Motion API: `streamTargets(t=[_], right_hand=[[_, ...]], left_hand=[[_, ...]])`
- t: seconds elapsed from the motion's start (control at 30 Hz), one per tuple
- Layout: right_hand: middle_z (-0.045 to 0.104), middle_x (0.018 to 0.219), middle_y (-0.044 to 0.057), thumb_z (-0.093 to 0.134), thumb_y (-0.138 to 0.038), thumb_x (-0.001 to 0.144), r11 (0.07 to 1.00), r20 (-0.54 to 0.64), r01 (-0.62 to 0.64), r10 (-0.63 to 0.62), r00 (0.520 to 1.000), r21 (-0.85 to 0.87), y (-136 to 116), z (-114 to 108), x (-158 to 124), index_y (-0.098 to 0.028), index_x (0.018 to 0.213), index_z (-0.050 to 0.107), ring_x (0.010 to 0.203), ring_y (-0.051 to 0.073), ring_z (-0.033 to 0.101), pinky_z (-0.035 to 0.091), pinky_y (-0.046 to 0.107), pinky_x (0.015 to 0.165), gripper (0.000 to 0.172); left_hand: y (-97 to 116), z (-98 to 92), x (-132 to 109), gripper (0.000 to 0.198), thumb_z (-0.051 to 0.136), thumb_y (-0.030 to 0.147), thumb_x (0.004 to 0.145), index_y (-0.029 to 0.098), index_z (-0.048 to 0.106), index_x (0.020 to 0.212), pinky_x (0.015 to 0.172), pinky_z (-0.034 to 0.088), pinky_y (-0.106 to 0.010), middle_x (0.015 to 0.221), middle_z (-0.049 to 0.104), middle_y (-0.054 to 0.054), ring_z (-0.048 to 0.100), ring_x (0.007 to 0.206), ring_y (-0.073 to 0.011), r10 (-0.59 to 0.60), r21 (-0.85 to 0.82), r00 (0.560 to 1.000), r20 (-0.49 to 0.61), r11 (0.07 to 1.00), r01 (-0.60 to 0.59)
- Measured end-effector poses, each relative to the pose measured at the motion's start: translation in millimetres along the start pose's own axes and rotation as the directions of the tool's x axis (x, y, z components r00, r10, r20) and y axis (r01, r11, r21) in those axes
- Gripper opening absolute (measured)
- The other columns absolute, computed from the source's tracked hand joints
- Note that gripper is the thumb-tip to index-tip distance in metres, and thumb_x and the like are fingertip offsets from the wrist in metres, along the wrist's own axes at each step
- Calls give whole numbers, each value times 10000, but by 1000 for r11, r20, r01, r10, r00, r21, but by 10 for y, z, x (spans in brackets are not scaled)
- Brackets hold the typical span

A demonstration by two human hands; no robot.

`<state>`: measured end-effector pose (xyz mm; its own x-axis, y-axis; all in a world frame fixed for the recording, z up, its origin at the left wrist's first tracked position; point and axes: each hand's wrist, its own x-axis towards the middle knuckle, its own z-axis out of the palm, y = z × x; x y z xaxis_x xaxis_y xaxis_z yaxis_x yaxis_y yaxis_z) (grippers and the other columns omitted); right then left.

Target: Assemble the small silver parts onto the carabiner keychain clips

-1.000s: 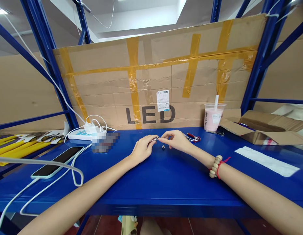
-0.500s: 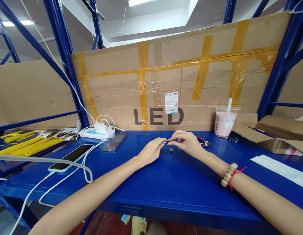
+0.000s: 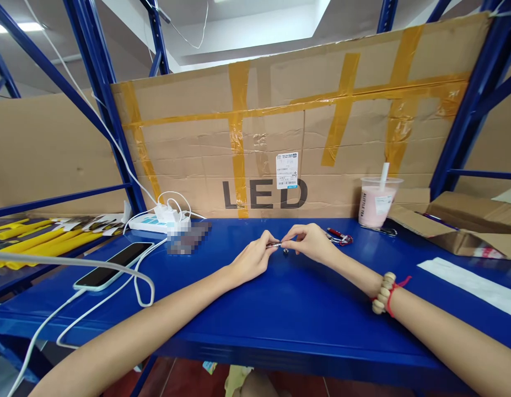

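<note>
Pinched between left hand [image 3: 254,258] and right hand [image 3: 312,246]: metal part [image 3: 274,245].
Low over table [image 3: 288,303], probably for steadiness, near loose bit [image 3: 285,251].

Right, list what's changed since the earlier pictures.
The left hand and right hand have eased down or nearer the wearer, bringing the small silvery metal piece between them closer to the tiny loose metal part on the glossy blue table. Nothing was visibly picked up or released. That loose part and the clear plastic cup of pink drink stayed put, though the view swung.
</note>
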<state>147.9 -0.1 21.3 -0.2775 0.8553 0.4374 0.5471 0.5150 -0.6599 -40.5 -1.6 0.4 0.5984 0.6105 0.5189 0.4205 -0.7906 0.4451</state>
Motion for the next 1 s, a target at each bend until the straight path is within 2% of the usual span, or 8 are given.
streamTargets(t=[0.17,0.33,0.5,0.63,0.7,0.77,0.87,1.0], right_hand=[[652,638,23,644,-369,674,990,89,-128,122,989,63,-54,-13,-39,-140,716,713,457,74,499,384,194,451,243],[574,544,-1,658,-433,652,956,159,-261,240,958,131,-16,6,-42,-137,699,698,451,66,448,319,170,388,302],[609,626,6,601,-450,710,982,55,-155,150,987,112,5,73,-13,-137,756,663,429,68,481,366,186,416,323],[650,698,5,541,-440,775,998,-44,-57,56,997,-35,-20,58,-2,-160,782,646,422,73,520,396,207,481,299],[660,747,-5,527,-422,800,981,-105,-22,2,995,-192,-17,2,0,-187,790,644,450,73,539,381,209,505,263],[661,798,-18,531,-397,814,923,-121,18,-70,990,-385,4,-74,6,-221,797,648,513,79,561,346,208,511,212],[651,826,-31,552,-369,817,804,-43,63,-109,993,-591,51,-182,21,-256,781,658,638,101,587,292,210,509,160],[643,852,-30,590,-340,798,711,74,82,-42,996,-698,71,-243,30,-254,733,669,730,119,600,266,214,510,134]], left_hand=[[-6,2,-3,38,368,194,888,211,402,886,733,460,-276,902,622,-39,612,871,-179,17,37,1000,-11,999,-17],[-23,5,22,78,398,160,871,205,438,921,794,460,-289,952,636,-53,607,924,-183,55,35,998,-30,998,-54],[-44,18,75,127,388,155,877,196,457,975,789,461,-286,955,636,-54,602,920,-179,18,33,998,-59,999,-16],[-48,21,109,185,385,167,887,207,454,1055,809,446,-308,1002,625,-51,590,925,-185,-4,112,996,-84,994,13],[-46,9,117,215,375,181,899,217,447,1098,821,432,-321,1000,622,-45,584,929,-188,-3,174,995,-96,985,20],[-44,-10,118,232,368,192,908,222,443,1126,834,416,-331,1001,619,-41,575,936,-189,9,231,995,-97,973,14],[-43,-39,113,237,372,195,913,228,452,1134,856,392,-339,1048,607,-35,559,960,-184,29,289,996,-83,957,-4],[-34,-51,108,208,377,202,918,227,499,1084,844,382,-329,1036,613,-18,546,956,-174,40,333,998,-55,943,-19]])
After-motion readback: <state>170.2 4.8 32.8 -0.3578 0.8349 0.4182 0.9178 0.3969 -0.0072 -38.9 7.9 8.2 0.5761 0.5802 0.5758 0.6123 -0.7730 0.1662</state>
